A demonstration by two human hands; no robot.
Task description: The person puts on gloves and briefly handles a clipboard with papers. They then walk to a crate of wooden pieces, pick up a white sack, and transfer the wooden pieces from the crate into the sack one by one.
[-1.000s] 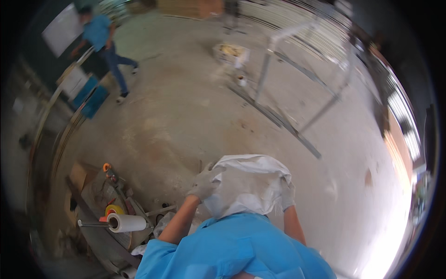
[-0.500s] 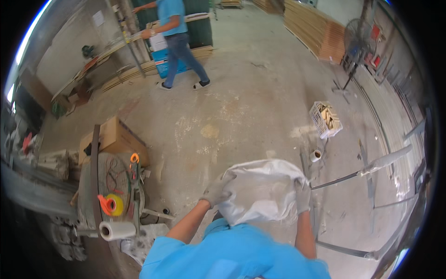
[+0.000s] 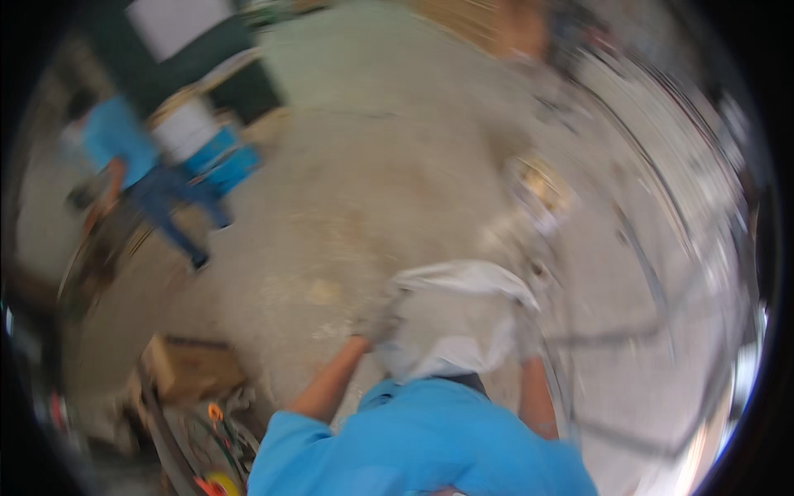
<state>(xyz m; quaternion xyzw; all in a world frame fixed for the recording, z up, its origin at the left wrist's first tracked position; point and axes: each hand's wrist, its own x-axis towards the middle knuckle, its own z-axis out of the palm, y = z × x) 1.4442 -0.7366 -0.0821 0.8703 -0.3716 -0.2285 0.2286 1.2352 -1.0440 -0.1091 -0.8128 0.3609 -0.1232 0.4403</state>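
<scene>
while a co-worker in blue stood mid-stride at far left, the action was all at the white sack, held up just in front of the wearer's blue shirt, mouth spread wide above the floor! the left hand, gloved in grey, had the left edge, its fingers folded in on the rim; the right hand, gloved too, had the opposite edge, fingers closed on the material, though blur hid how tightly they pinched.

and what a floppy customer it looked! the rim bowed and puckered between the two grips, so i'd have called it soft, thin and light, with little stiffness of its own to keep that mouth open. not fragile, by my guess, but perhaps slick enough to slide through a loose glove. best hold? on the rim, one hand to each side, a good fold bunched in the palm; a one-handed grab would probably have let the mouth collapse. whether anything weighed down the bottom, i couldn't tell.

down at lower left sat a cardboard box, well apart from the sack.
</scene>
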